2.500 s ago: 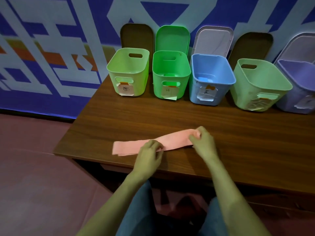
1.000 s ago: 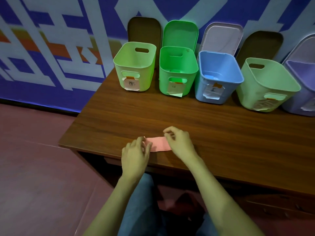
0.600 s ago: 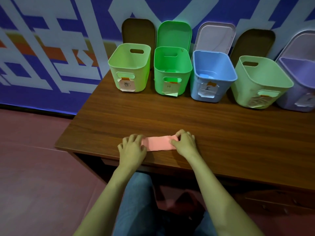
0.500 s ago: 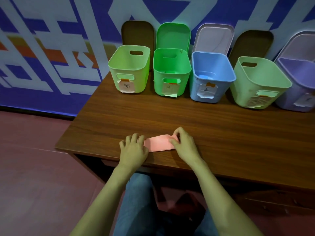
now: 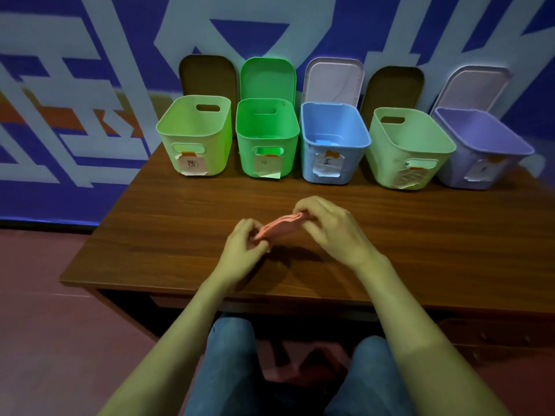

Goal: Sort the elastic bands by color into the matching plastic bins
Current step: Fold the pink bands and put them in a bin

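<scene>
1. Above the near middle of the desk [image 5: 180,223], the folded pink band [image 5: 280,226] is hanging between both hands, seemingly lifted.
2. It is risking springing open if either pinch slackens, and none of the far bins [image 5: 216,157] is looking pink, so misplacing is likely.
3. Left hand [image 5: 243,244] fingers are curling onto its left end, and right hand [image 5: 333,226] fingers are pinching its right end.

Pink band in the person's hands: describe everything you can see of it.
The pink band is a flat, soft-looking elastic strip, folded into a short layered bundle with stacked edges showing along its top. It slants up toward the right, held above the wooden table, its shadow beneath. The left hand pinches its lower end, the right hand its upper end. Nothing else touches it.
</scene>
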`<state>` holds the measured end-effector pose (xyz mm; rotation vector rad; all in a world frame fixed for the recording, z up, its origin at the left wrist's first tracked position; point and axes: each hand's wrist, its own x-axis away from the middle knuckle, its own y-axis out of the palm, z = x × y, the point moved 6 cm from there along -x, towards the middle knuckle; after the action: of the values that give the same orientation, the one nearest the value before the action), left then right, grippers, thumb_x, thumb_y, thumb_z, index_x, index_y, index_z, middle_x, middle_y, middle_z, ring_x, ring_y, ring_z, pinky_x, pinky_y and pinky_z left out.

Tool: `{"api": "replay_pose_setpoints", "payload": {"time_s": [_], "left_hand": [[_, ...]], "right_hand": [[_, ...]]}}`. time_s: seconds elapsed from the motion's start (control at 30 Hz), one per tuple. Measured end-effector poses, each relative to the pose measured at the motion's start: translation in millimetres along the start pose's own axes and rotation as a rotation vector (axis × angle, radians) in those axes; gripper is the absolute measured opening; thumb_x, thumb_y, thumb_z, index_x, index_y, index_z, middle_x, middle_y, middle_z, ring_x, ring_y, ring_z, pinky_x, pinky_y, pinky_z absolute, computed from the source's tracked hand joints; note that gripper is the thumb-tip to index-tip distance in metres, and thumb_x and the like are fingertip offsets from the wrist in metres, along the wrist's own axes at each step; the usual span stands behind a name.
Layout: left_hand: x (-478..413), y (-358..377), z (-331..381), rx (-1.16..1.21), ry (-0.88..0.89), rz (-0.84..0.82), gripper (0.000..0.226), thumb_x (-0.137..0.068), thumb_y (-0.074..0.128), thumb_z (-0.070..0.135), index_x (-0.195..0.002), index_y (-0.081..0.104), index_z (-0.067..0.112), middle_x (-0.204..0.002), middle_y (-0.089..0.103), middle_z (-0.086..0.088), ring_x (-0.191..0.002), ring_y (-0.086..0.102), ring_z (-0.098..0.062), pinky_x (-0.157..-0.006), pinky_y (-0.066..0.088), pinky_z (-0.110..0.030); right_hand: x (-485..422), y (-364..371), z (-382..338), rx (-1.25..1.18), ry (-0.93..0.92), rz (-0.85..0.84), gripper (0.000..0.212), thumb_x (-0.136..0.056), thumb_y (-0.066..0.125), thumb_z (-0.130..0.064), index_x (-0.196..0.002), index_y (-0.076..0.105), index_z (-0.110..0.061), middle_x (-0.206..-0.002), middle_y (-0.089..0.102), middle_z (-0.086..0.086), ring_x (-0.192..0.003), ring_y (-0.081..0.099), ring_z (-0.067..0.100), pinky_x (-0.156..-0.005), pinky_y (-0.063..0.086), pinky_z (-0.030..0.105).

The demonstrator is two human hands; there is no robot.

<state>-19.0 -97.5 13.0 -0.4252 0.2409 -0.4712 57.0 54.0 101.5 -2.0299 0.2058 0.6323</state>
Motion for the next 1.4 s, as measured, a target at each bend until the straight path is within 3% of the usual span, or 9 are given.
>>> {"api": "replay_pose_setpoints", "payload": {"time_s": [0.23,0.47,0.7,0.8,0.93,1.1,1.23,1.33,1.4], "left_hand": [[-18,15,5,0.313,-0.048,-0.069,0.011,-0.088,0.055,0.013,-0.099,0.054,0.010,-0.086,0.064,-0.003,-0.078,0.059,-0.019,-0.072,0.048,-0.037],[-99,-36,7,0.148,-0.019,0.071,0.012,-0.094,0.053,0.015,-0.106,0.054,0.017,-0.090,0.064,0.008,-0.078,0.059,0.000,-0.068,0.046,-0.017],[-186,-111,19,0.188,-0.143,0.303,0.032,-0.085,0.058,0.027,-0.104,0.034,0.034,-0.110,0.054,-0.010,-0.099,0.059,-0.024,-0.084,0.049,-0.037],[-222,-151,24,0.089,-0.117,0.371,0.043,-0.088,0.059,0.011,-0.104,0.023,0.029,-0.109,0.048,-0.015,-0.089,0.062,-0.033,-0.076,0.052,-0.039],[-285,-190,4,-0.067,-0.154,0.227,0.032,-0.088,0.048,-0.006,-0.101,0.035,0.020,-0.093,0.051,-0.004,-0.067,0.055,-0.022,-0.062,0.049,-0.036],[-330,-202,-52,-0.145,-0.354,-0.060,0.019,-0.083,0.045,-0.005,-0.079,0.049,0.014,-0.080,0.061,-0.012,-0.060,0.059,-0.027,-0.062,0.055,-0.040],[-336,-198,-93,-0.156,-0.639,-0.293,0.025,-0.089,0.041,-0.001,-0.106,0.059,-0.006,-0.099,0.062,-0.027,-0.074,0.069,-0.033,-0.071,0.057,-0.048],[-338,-188,-111,-0.120,-0.769,-0.441,0.030,-0.095,0.044,0.005,-0.119,0.056,-0.009,-0.102,0.064,-0.020,-0.036,0.055,0.000,-0.070,0.054,-0.032],[-343,-182,-125,0.036,-0.889,-0.380,0.031,-0.095,0.047,0.006,-0.123,0.052,-0.008,-0.117,0.063,-0.021,-0.039,0.056,0.002,-0.060,0.052,-0.023]], "right_hand": [[-30,-11,21,-0.141,0.054,-0.032,0.028,-0.079,0.063,-0.007,-0.104,0.058,-0.018,-0.101,0.063,-0.004,-0.093,0.058,0.011,-0.080,0.051,0.032],[-163,2,54,-0.157,0.015,-0.015,0.015,-0.082,0.062,-0.008,-0.096,0.064,-0.013,-0.092,0.065,-0.002,-0.085,0.060,0.016,-0.075,0.049,0.029],[-317,32,70,-0.160,-0.064,-0.041,0.025,-0.084,0.062,-0.011,-0.105,0.049,-0.014,-0.103,0.061,0.007,-0.091,0.058,0.023,-0.072,0.046,0.036],[-364,55,73,-0.106,-0.202,0.039,0.016,-0.086,0.051,-0.015,-0.099,0.046,-0.022,-0.098,0.058,0.008,-0.086,0.051,0.016,-0.062,0.048,0.033],[-421,111,86,-0.019,-0.180,-0.021,0.019,-0.086,0.049,-0.015,-0.102,0.047,-0.025,-0.099,0.057,0.006,-0.090,0.048,0.015,-0.056,0.046,0.030],[-459,199,110,0.032,0.025,-0.363,0.013,-0.089,0.057,-0.016,-0.102,0.055,-0.018,-0.105,0.056,0.004,-0.095,0.055,0.024,-0.074,0.050,0.042],[-454,257,125,0.047,0.149,-0.620,0.015,-0.086,0.054,-0.011,-0.099,0.051,-0.017,-0.106,0.054,0.005,-0.092,0.054,0.029,-0.078,0.047,0.044],[-449,285,132,0.092,0.199,-0.749,0.024,-0.082,0.048,0.001,-0.102,0.048,-0.014,-0.107,0.050,0.011,-0.090,0.051,0.031,-0.072,0.043,0.040],[-445,300,135,0.131,0.221,-0.811,0.026,-0.085,0.042,0.001,-0.108,0.049,-0.009,-0.110,0.049,0.015,-0.094,0.050,0.031,-0.070,0.035,0.035]]}}
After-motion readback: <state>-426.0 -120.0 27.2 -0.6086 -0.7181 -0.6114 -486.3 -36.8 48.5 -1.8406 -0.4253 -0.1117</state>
